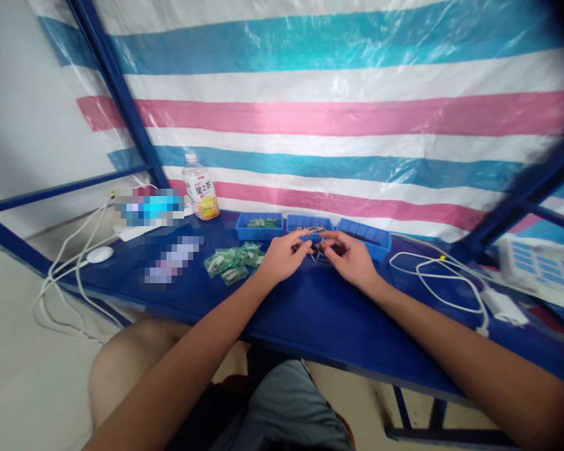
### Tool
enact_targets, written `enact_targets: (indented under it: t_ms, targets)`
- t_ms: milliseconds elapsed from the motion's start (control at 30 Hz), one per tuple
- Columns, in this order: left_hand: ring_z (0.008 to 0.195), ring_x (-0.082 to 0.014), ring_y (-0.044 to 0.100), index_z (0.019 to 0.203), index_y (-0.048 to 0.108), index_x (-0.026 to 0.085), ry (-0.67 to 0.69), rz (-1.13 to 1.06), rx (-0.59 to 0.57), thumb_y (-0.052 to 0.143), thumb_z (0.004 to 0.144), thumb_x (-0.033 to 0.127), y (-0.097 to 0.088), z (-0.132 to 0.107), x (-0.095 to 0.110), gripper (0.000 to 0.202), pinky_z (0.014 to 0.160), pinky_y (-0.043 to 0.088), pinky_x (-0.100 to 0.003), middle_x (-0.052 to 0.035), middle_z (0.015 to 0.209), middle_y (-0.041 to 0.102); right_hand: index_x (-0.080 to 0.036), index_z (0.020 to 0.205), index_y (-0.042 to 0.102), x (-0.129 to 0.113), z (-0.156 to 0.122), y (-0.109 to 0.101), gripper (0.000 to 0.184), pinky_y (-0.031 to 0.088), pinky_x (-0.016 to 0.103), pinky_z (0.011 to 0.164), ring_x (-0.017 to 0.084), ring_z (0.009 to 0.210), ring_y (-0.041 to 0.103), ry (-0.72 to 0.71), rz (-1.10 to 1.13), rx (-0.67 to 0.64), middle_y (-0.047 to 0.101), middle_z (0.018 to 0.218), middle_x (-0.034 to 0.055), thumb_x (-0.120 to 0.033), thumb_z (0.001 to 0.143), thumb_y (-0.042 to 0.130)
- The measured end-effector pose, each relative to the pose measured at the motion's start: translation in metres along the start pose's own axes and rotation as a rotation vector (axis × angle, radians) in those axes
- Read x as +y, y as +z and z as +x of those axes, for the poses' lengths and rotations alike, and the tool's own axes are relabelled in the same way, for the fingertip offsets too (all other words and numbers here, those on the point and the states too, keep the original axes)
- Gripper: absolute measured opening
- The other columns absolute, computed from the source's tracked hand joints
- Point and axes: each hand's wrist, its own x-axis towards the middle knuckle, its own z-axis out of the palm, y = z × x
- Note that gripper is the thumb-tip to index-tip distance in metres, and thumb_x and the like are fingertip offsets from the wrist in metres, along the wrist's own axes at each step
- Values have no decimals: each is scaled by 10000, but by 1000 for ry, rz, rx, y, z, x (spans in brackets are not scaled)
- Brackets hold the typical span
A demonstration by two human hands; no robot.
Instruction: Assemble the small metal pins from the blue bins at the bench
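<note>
Standing beyond the left hand (283,258), a bottle (202,190) reads “果之茶”.

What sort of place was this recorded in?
Probably a makeshift workstation for sorting or packing small parts: three blue bins and small green packets sit on a blue table, with striped plastic sheeting behind it.

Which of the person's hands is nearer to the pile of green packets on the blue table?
Left. The left hand is just right of the green packets; the right hand is farther right, beyond the left.
</note>
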Motion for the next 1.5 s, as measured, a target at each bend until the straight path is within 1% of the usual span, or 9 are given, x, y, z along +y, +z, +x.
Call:
enact_targets:
  t_ms: [167, 333, 533, 867, 1067, 1167, 1267, 1333, 1500]
  targets:
    - [981, -236, 807, 1387, 719, 209, 33, 0, -56, 561, 1044, 302, 3, -1, -3, 389, 964, 637, -387, -78, 1143, 834, -232, 1056, 777, -2, 0, 0, 194, 612, 378, 752, 243, 868, 776, -30, -23, 32, 824, 1007, 66, -389, 971, 704]
    - [1123, -263, 781, 1301, 776, 223, 71, 33, -22, 609, 1026, 313, 1, 1, -2, 334, 1002, 630, -408, -78, 1279, 797, -241, 1034, 783, -1, -2, 5, 166, 621, 391, 759, 245, 897, 764, -55, 0, 0, 811, 1036, 67, -371, 948, 728]
    - [1073, -244, 795, 1194, 776, 189, 38, -81, 50, 678, 958, 216, 1, 1, -3, 257, 1012, 634, -390, -93, 1165, 823, -244, 1090, 787, 2, -2, 8, 240, 634, 399, 792, 247, 932, 765, 3, 125, -86, 803, 1107, 74, -417, 925, 771]
    - [959, -215, 792, 972, 752, 196, 31, -99, 39, 770, 896, 215, 2, 3, -12, 80, 930, 629, -360, -49, 1012, 824, -242, 1172, 752, -1, 0, 3, 328, 607, 379, 784, 254, 986, 745, 36, 168, 1, 786, 1099, 84, -467, 935, 777]
    - [959, -213, 797, 1026, 739, 203, 23, -77, 39, 758, 930, 259, 1, 2, -6, 113, 894, 606, -334, -45, 1003, 831, -240, 1026, 788, 7, 1, 1, 228, 597, 403, 821, 246, 914, 755, 36, 86, -47, 805, 1018, 67, -448, 936, 765]
    - [974, -208, 798, 1144, 698, 210, 21, -105, 38, 736, 954, 264, 1, 1, -2, 201, 914, 598, -331, -41, 1030, 837, -240, 1174, 759, 3, -1, 0, 275, 597, 399, 822, 233, 853, 759, 2, 65, -84, 810, 947, 46, -402, 953, 737]
    - [961, -205, 802, 1254, 642, 221, 3, -131, 8, 731, 955, 251, 1, 0, 2, 314, 921, 597, -332, -33, 1025, 841, -249, 1422, 649, -5, -4, 0, 451, 601, 380, 799, 209, 788, 748, -91, 41, -191, 800, 915, 17, -326, 978, 671]
    - [951, -209, 798, 1319, 612, 224, -12, -103, 14, 748, 946, 272, 0, 0, 4, 399, 891, 594, -324, -35, 1027, 840, -258, 1461, 626, -9, -6, 1, 479, 599, 361, 760, 202, 769, 742, -125, 16, -221, 793, 923, 11, -300, 985, 638]
    - [841, -211, 772, 1298, 692, 197, -3, 21, 53, 681, 1002, 406, -2, 0, 3, 362, 820, 594, -327, -48, 946, 827, -253, 1297, 705, -8, -6, -1, 308, 594, 343, 699, 220, 796, 760, -78, -32, -115, 815, 961, 34, -319, 1008, 623]
